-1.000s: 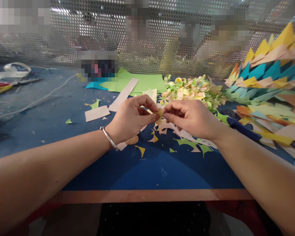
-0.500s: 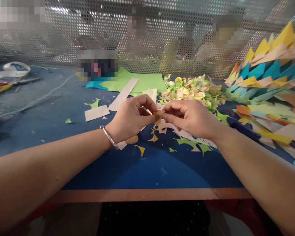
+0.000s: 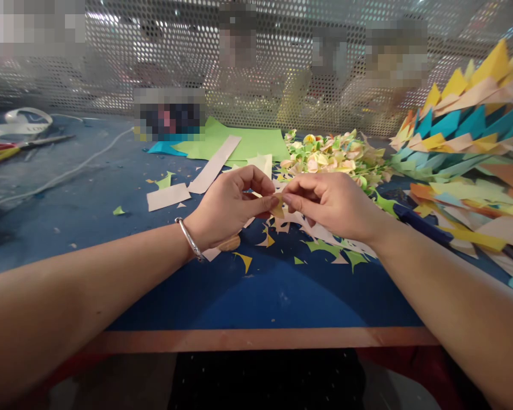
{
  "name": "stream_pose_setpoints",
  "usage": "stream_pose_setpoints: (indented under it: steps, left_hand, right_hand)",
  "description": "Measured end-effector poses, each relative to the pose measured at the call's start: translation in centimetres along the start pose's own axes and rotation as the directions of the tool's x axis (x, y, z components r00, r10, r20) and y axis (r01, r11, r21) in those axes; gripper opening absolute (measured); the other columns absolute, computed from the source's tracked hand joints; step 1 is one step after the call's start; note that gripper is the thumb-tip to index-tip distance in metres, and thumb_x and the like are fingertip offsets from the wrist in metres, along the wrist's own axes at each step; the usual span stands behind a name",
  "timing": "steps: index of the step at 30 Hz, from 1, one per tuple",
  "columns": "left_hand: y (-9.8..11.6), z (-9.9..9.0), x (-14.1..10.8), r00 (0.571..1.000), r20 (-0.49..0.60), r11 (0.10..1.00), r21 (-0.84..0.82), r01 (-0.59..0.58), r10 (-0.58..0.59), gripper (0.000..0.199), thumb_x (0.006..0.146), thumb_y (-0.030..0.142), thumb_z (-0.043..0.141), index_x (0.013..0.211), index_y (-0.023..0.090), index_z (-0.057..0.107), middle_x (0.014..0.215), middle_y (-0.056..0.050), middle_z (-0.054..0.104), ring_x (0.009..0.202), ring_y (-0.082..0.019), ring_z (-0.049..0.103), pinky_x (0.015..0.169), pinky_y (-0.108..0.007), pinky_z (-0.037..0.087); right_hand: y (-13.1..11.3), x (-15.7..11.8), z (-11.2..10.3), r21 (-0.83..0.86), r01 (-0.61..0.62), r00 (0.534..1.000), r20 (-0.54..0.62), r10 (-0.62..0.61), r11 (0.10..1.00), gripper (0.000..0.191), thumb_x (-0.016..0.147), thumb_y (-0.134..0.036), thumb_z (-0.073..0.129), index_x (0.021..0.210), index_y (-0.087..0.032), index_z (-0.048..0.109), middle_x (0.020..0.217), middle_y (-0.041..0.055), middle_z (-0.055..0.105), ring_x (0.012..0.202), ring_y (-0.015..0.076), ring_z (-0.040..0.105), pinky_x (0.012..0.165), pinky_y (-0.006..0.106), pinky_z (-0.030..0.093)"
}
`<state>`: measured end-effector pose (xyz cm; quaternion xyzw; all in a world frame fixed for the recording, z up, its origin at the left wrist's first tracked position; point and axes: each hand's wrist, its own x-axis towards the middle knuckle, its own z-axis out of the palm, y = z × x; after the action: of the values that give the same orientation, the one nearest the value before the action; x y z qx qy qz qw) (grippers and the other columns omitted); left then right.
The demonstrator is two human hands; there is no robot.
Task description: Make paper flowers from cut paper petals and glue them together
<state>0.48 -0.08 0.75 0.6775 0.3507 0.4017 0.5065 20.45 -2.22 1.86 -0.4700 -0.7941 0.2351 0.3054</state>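
Note:
Between my two hands is a small piece of yellow paper (image 3: 277, 209). My left hand (image 3: 243, 196) pinches it between thumb and index finger, a silver bangle (image 3: 188, 239) on its wrist. From the other side my right hand (image 3: 320, 199) closes thumb and index finger at the paper's edge. Part of the paper is hidden by the fingertips. Under the hands lie cut paper scraps (image 3: 325, 247) in green, pink and yellow. A round wooden piece (image 3: 229, 243) shows partly below my left wrist.
Behind my right hand is a heap of small paper flowers (image 3: 333, 156). Green sheets (image 3: 243, 142) and pink strips (image 3: 216, 164) lie ahead. Layered folded paper (image 3: 461, 125) rises at right, near a dark blue tool (image 3: 423, 224). Scissors (image 3: 34, 142) and a white cord (image 3: 68, 169) are at left.
My fingertips have parted slightly, and the yellow paper has turned a little between them. Both hands stay in almost the same place.

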Motion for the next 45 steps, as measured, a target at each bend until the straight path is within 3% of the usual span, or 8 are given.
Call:
stream_pose_setpoints:
  steps: [17, 24, 37, 45]
  left_hand:
    - [-0.38, -0.26, 0.39, 0.998, 0.004, 0.998, -0.008, -0.060, 0.060, 0.014, 0.078, 0.011, 0.071, 0.081, 0.015, 0.058, 0.076, 0.000, 0.062, 0.065, -0.011, 0.066, 0.061, -0.024, 0.057]
    - [-0.34, -0.15, 0.40, 0.993, -0.006, 0.987, -0.104, -0.119, 0.119, 0.019, 0.077, 0.011, 0.074, 0.080, 0.017, 0.056, 0.073, 0.001, 0.061, 0.064, -0.010, 0.065, 0.058, -0.021, 0.055]
    - [-0.30, -0.13, 0.24, 0.995, -0.053, 0.981, -0.170, -0.092, 0.084, 0.014, 0.080, 0.014, 0.073, 0.083, 0.015, 0.060, 0.077, 0.000, 0.063, 0.068, -0.012, 0.069, 0.064, -0.023, 0.060]
    - [-0.10, 0.05, 0.05, 0.999, -0.024, 0.976, -0.214, -0.036, 0.031, 0.016, 0.076, 0.010, 0.074, 0.083, 0.014, 0.060, 0.077, 0.000, 0.064, 0.065, -0.010, 0.066, 0.062, -0.022, 0.057]
  right_hand:
    - [-0.16, -0.05, -0.01, -0.009, 0.016, 1.000, -0.015, -0.016, 1.000, 0.017, 0.091, -0.031, 0.065, 0.084, -0.016, 0.068, 0.061, -0.0019, 0.057, 0.051, 0.0080, 0.047, 0.048, 0.023, 0.035]
    - [0.04, 0.06, -0.09, -0.010, 0.013, 1.000, -0.009, -0.014, 1.000, 0.013, 0.090, -0.029, 0.066, 0.086, -0.016, 0.068, 0.065, -0.0009, 0.058, 0.051, 0.0083, 0.045, 0.048, 0.024, 0.032]
    - [0.00, 0.05, -0.09, -0.074, 0.087, 0.994, -0.058, -0.091, 0.993, 0.018, 0.092, -0.029, 0.062, 0.080, -0.016, 0.064, 0.057, -0.0027, 0.052, 0.048, 0.0077, 0.044, 0.045, 0.025, 0.029]
    - [-0.24, 0.02, -0.14, -0.075, 0.096, 0.992, -0.079, -0.102, 0.993, 0.016, 0.091, -0.025, 0.062, 0.078, -0.016, 0.063, 0.057, -0.0034, 0.052, 0.047, 0.0071, 0.043, 0.045, 0.024, 0.031]
